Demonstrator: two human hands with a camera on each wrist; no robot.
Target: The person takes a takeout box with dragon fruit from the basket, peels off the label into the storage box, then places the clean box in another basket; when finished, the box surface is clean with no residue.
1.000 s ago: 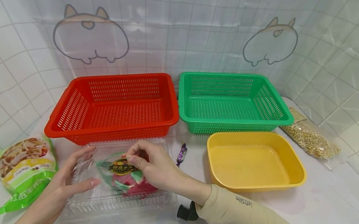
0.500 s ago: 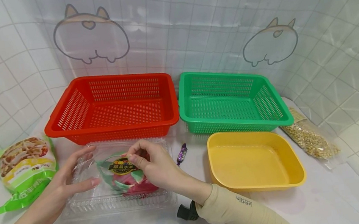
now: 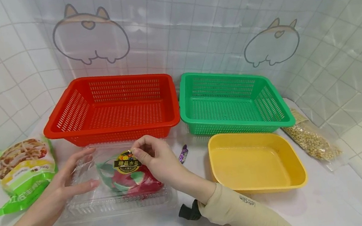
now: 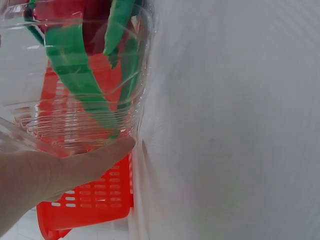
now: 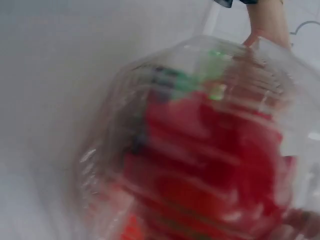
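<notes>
A clear plastic clamshell box [image 3: 121, 205] lies on the table with a red-and-green dragon fruit [image 3: 145, 183] inside, seen through its walls. My right hand [image 3: 164, 163] pinches the right edge of a round black-and-gold sticker [image 3: 127, 162] between thumb and forefinger, over the lid. Whether any of the sticker still touches the lid, I cannot tell. At the box's left end rests my left hand [image 3: 60, 186], thumb and fingers spread. In the left wrist view one straight finger [image 4: 100, 159] lies along the clear plastic. Blur fills the right wrist view, where the red fruit [image 5: 210, 160] shows through the plastic.
Behind the box stands a red basket [image 3: 117, 131], with a green basket [image 3: 235, 126] beside it. A yellow tub [image 3: 260, 184] is at right, near a bag of grains [image 3: 309, 137]. A purple-wrapped candy [image 3: 183, 154] lies right of the box; a green food bag [image 3: 23, 170] lies far left.
My right hand has shifted slightly right and up, and the pinched sticker has moved with it, standing more upright. My left hand has stayed at the box's left end.
</notes>
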